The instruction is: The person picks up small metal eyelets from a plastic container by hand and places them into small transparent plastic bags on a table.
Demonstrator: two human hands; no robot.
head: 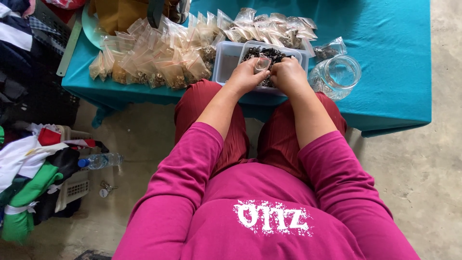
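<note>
My left hand [246, 74] and my right hand [288, 74] meet over a clear plastic tub [296, 52] full of small dark metal pieces [274, 52]. Between the fingers of both hands is a small clear plastic bag [263, 63], held at the tub's near side. A second, emptier clear tub [222, 65] stands just left of the first. Both tubs rest on a teal-covered table [394, 72] right in front of my knees.
A heap of filled small bags [154, 58] lies left of the tubs and a row of more bags [269, 26] behind them. A clear glass jar [337, 76] lies on its side at right. Clothes, a water bottle [98, 161] and a basket sit on the floor at left.
</note>
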